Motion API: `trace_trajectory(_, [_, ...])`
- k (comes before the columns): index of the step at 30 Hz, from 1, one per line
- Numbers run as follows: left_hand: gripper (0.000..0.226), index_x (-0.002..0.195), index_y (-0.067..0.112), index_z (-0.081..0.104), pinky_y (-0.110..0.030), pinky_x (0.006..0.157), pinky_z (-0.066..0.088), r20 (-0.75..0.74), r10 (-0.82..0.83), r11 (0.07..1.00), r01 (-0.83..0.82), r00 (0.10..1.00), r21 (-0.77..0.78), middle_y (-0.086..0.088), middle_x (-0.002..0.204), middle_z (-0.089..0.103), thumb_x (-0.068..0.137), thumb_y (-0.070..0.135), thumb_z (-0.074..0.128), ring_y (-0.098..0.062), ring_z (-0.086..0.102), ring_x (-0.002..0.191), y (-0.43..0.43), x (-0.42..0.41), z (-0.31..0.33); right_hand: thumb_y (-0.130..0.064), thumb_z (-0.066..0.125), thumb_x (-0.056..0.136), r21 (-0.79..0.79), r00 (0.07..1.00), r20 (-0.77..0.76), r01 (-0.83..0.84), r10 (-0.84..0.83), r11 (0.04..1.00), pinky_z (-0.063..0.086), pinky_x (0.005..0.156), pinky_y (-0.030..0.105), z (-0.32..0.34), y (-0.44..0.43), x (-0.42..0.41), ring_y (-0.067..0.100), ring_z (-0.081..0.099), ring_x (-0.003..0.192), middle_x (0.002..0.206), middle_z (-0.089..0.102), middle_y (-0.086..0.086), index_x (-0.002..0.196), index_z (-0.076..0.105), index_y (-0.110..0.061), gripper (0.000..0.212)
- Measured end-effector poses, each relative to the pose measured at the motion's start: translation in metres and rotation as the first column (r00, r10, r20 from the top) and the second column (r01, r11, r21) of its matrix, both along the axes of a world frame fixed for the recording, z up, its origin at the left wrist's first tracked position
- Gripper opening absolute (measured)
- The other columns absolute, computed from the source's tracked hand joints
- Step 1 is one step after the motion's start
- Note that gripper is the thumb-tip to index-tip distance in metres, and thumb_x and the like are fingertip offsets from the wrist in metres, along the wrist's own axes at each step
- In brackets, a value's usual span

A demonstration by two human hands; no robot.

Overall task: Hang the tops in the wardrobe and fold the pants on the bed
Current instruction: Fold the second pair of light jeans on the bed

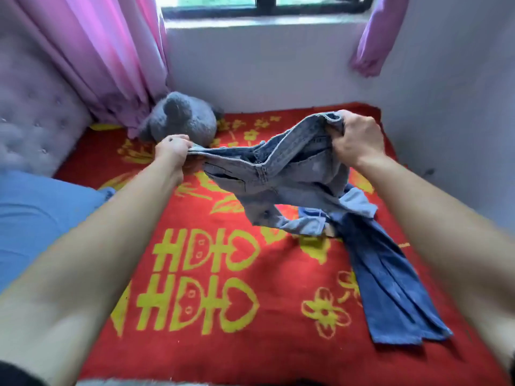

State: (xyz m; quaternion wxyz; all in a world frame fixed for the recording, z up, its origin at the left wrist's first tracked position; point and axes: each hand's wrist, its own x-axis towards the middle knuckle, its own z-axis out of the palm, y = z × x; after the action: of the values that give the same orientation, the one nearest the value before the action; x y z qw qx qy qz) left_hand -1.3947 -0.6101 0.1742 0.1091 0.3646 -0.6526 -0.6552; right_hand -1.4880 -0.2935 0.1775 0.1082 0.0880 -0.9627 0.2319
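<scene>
A pair of light denim pants (278, 185) is held up above the bed (92, 174) by its waistband, which is stretched between the two hands. The left hand (172, 147), at about 10 o'clock from the middle of the view, is closed round one end of the waistband with the fingers curled over the fabric. The right hand (358, 142), at about 2 o'clock, grips the other end, which is bunched inside the fist and raised a little higher. The seat and pockets of the pants are seen hanging between the hands, and the crumpled lower part sags to the bed, where it meets the upper end of a pair of dark denim pants (387, 277). Whether it rests on that pair cannot be told. The dark pair is laid out on the red blanket (250, 344), patterned in yellow, and runs toward 5 o'clock with its legs together. A grey plush toy (181, 118) is found at 11 o'clock, against the foot of a pink curtain (106, 51). A blue pillow (36, 213) is placed at 9 o'clock, just below a tufted headboard (36, 112). A window (264, 6) is seen at 12 o'clock, and a second curtain (381, 32) hangs at 1 o'clock.
</scene>
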Motion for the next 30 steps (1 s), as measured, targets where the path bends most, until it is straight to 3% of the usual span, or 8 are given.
trace_trajectory(3, [0.023, 0.081, 0.018, 0.054, -0.027, 0.046, 0.049, -0.153, -0.09, 0.991, 0.073, 0.984, -0.111, -0.007, 0.071, 0.048, 0.089, -0.002, 0.048, -0.022, 0.053, 0.06, 0.003, 0.002, 0.087, -0.009, 0.052, 0.08, -0.173, 0.99, -0.137, 0.009, -0.033, 0.985, 0.049, 0.091, 0.039, 0.094, 0.0, -0.003, 0.039, 0.062, 0.107, 0.112, 0.07, 0.016, 0.124, 0.062, -0.028, 0.049])
trace_trajectory(7, [0.025, 0.107, 0.008, 0.056, -0.023, 0.046, 0.043, -0.437, -0.077, 0.987, 0.007, 0.896, -0.161, -0.007, 0.082, 0.05, 0.083, 0.001, 0.048, -0.017, 0.051, 0.06, 0.011, 0.01, 0.174, -0.005, 0.048, 0.079, -0.238, 0.945, -0.318, 0.001, -0.079, 0.971, 0.045, 0.095, 0.036, 0.184, 0.013, 0.003, 0.04, 0.059, 0.111, 0.118, 0.068, 0.019, 0.131, 0.062, -0.022, 0.056])
trace_trajectory(10, [0.034, 0.106, 0.016, 0.05, -0.019, 0.055, 0.047, -0.597, -0.137, 0.944, -0.078, 0.79, -0.321, 0.004, 0.088, 0.053, 0.076, 0.002, 0.058, -0.007, 0.054, 0.07, 0.014, 0.017, 0.209, -0.018, 0.045, 0.079, -0.281, 0.903, -0.422, -0.051, -0.076, 0.958, 0.042, 0.086, 0.035, 0.221, 0.02, 0.012, 0.04, 0.06, 0.104, 0.112, 0.068, 0.022, 0.124, 0.063, -0.014, 0.048])
trace_trajectory(15, [0.04, 0.098, 0.022, 0.056, -0.031, 0.083, 0.055, -0.645, -0.046, 0.783, -0.373, 0.763, -0.497, 0.002, 0.096, 0.065, 0.07, 0.037, 0.081, -0.018, 0.065, 0.091, -0.003, 0.014, 0.244, -0.047, 0.063, 0.086, -0.258, 0.847, -0.531, -0.175, 0.011, 0.95, 0.041, 0.076, 0.023, 0.244, 0.02, 0.026, 0.02, 0.06, 0.088, 0.104, 0.069, 0.008, 0.11, 0.066, -0.014, 0.041])
trace_trajectory(19, [0.044, 0.093, 0.022, 0.066, -0.035, 0.075, 0.054, -0.625, -0.028, 0.632, -0.471, 0.78, -0.616, 0.001, 0.092, 0.071, 0.067, 0.058, 0.07, -0.022, 0.067, 0.091, -0.018, 0.025, 0.269, -0.059, 0.056, 0.082, -0.261, 0.809, -0.583, -0.096, -0.078, 0.96, 0.045, 0.075, 0.031, 0.26, 0.018, 0.038, 0.03, 0.064, 0.09, 0.098, 0.071, 0.01, 0.105, 0.069, -0.016, 0.05])
trace_trajectory(24, [0.046, 0.101, 0.025, 0.072, -0.026, 0.069, 0.047, -0.622, -0.005, 0.517, -0.53, 0.783, -0.672, 0.004, 0.096, 0.073, 0.076, 0.061, 0.058, -0.019, 0.068, 0.091, -0.028, 0.036, 0.296, -0.05, 0.048, 0.084, -0.333, 0.791, -0.598, -0.097, -0.131, 0.938, 0.042, 0.076, 0.03, 0.292, 0.008, 0.047, 0.02, 0.055, 0.08, 0.096, 0.071, 0.005, 0.105, 0.072, -0.019, 0.045])
trace_trajectory(26, [0.039, 0.103, 0.021, 0.073, -0.027, 0.069, 0.051, -0.568, 0.011, 0.605, -0.458, 0.823, -0.651, 0.002, 0.097, 0.074, 0.08, 0.049, 0.059, -0.018, 0.068, 0.086, -0.032, 0.031, 0.302, -0.044, 0.052, 0.086, -0.35, 0.838, -0.54, -0.135, -0.082, 0.927, 0.044, 0.083, 0.029, 0.297, 0.003, 0.045, 0.021, 0.06, 0.089, 0.099, 0.07, 0.002, 0.106, 0.071, -0.019, 0.037])
trace_trajectory(30, [0.033, 0.098, 0.009, 0.07, -0.026, 0.051, 0.051, -0.336, -0.053, 0.949, -0.057, 0.94, -0.309, -0.006, 0.076, 0.073, 0.091, 0.012, 0.039, -0.014, 0.059, 0.05, -0.043, 0.015, 0.296, -0.036, 0.056, 0.087, -0.311, 0.932, -0.36, -0.157, 0.036, 0.937, 0.049, 0.086, 0.03, 0.281, -0.009, 0.03, 0.023, 0.063, 0.096, 0.096, 0.068, 0.003, 0.105, 0.07, -0.013, 0.032])
